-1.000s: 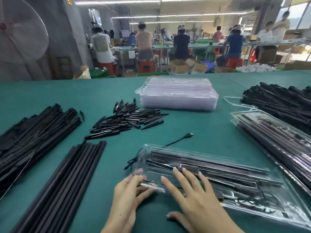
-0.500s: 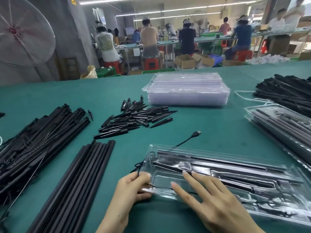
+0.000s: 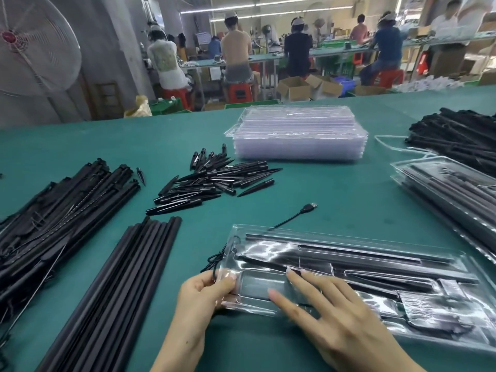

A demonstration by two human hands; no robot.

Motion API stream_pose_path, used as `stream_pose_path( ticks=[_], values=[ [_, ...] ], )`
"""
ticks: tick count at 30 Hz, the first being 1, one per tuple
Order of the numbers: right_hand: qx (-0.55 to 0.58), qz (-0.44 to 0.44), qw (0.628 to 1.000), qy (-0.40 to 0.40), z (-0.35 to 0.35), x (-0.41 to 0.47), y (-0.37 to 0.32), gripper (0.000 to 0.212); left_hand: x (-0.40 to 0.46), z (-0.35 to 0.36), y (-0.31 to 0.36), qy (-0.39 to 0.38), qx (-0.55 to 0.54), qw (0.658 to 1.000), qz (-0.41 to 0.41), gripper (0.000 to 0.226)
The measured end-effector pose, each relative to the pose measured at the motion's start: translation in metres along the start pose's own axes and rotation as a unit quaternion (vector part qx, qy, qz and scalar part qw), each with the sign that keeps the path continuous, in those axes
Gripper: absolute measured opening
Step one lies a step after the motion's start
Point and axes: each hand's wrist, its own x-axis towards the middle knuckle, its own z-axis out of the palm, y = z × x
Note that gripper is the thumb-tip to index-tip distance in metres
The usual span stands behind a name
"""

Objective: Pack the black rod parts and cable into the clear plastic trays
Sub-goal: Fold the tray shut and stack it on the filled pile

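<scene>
1. The left hand [image 3: 204, 294] is pinching the left end of the clear tray [image 3: 349, 269]: the thumb is lying on top of the edge and the other fingers are curling under it.
2. The right hand [image 3: 335, 315] is lying flat on the same tray with its fingers straight and spread; the fingertips are touching the plastic near a black rod [image 3: 375, 261] inside, and they are not gripping anything.
3. The tray is lying on the green tabletop [image 3: 335, 200] directly in front of the person, and it is already holding several long black rods in its grooves.
4. The cable [image 3: 292, 218] is coming out from under the far left corner of the tray; its USB plug is resting on the tabletop behind the tray, and a loop of it is showing just beside the left thumb.
5. Loose rods [image 3: 115, 285] are lying in a bundle to the left of the tray, and a bigger black pile [image 3: 53, 210] is lying further left.
6. The spikes [image 3: 212, 181] are lying in a heap behind the bundle.
7. A stack of empty trays [image 3: 298, 135] is standing at the far middle of the tabletop.
8. Filled trays [image 3: 451, 194] are lying at the right, well apart from both hands.
</scene>
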Motion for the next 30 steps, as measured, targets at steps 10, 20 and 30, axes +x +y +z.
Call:
stream_pose_path(
  ticks=[10, 20, 30],
  values=[
    [0.064, 0.028, 0.993, -0.092, -0.012, 0.016, 0.004, 0.04, 0.003, 0.002, -0.002, 0.045, -0.039, 0.998, -0.009, 0.012],
    [0.031, 0.006, 0.996, -0.083, 0.014, 0.069, -0.044, 0.03, -0.002, 0.003, 0.005, 0.009, -0.041, 0.998, -0.042, 0.015],
    [0.059, 0.046, 0.996, -0.054, 0.018, 0.072, -0.044, 0.018, -0.002, -0.016, 0.008, -0.054, -0.114, 0.99, -0.063, 0.04]
  ],
)
